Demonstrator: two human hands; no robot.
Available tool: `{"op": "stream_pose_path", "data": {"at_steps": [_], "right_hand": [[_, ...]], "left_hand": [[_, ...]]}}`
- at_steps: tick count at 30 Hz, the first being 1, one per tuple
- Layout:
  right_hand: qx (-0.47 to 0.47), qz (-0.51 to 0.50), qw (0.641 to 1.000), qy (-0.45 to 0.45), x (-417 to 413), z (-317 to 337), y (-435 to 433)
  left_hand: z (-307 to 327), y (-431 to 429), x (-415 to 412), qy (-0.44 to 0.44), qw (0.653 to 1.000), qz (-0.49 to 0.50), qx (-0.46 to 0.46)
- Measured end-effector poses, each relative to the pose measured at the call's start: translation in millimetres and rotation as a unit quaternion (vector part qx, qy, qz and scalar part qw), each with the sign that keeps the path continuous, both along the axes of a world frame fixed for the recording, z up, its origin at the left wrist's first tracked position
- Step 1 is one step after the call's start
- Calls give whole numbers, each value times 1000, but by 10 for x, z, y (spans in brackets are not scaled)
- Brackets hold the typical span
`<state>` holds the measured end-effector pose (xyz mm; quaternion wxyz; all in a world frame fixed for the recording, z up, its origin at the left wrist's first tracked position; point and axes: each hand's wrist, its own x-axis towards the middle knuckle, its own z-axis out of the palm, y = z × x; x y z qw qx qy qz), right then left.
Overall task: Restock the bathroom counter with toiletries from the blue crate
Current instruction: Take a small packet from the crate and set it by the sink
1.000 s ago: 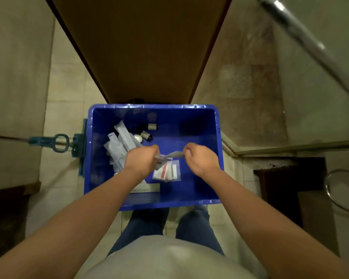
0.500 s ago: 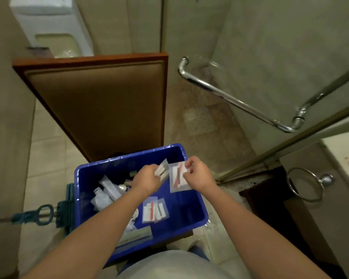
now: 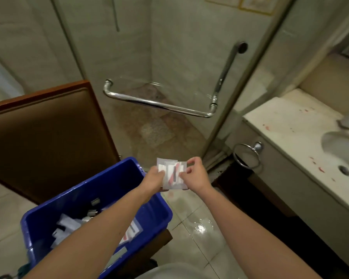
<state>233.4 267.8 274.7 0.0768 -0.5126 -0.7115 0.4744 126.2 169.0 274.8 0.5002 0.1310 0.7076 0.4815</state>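
Observation:
Clear toiletry packets [image 3: 172, 174] with white, red and dark contents are held in the air just right of the blue crate [image 3: 149, 214]. My left hand [image 3: 154, 179] pinches their left edge and my right hand [image 3: 195, 174] pinches their right edge. The crate sits at the lower left and holds more clear packets [image 3: 66, 228] and small bottles [image 3: 92, 212]; my left forearm covers part of its inside. The pale bathroom counter [image 3: 286, 125] lies to the right, with a sink basin [image 3: 343, 148].
A glass shower door with a chrome handle [image 3: 159, 103] stands ahead. A brown padded panel [image 3: 48, 137] rises behind the crate. A chrome towel ring [image 3: 246, 156] hangs on the counter's side. Red spots mark the counter. The tiled floor [image 3: 197, 228] looks wet.
Both hands lifted the packets out of the crate and carried them up and to the right. My view swung right, bringing the counter and sink into sight.

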Motion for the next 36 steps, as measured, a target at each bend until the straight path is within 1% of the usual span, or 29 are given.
{"op": "stream_pose_path", "data": {"at_steps": [4,7,9,12,15,18,21,23,26,28,31,36], "right_hand": [[7,-49,999,-2,512,118,72],[35,-58,998,-3,918,185,99],[42,-63,997,12,1162,233,119],[19,-73,996,44,1477,319,145],[24,-82,995,58,1781,419,197],[64,-98,992,51,2120,526,293],[80,-116,989,41,2499,637,380],[92,-126,987,37,2767,700,433],[89,-150,984,38,3173,785,509],[81,-165,982,37,3431,830,546],[79,-188,978,34,3772,898,566],[101,-223,969,0,4307,970,588]], "left_hand": [[126,142,465,35,996,-76,25],[209,203,794,65,988,-126,56],[268,256,996,73,985,-136,75],[288,375,1265,82,983,-144,80],[310,516,1519,129,973,-175,75],[435,661,1801,194,945,-238,112],[543,838,2070,256,911,-309,91],[597,953,2258,297,881,-358,87],[669,1149,2539,357,828,-417,114],[690,1286,2751,375,804,-443,127],[755,1433,3122,391,784,-462,142],[817,1676,3700,421,738,-501,166]]}}
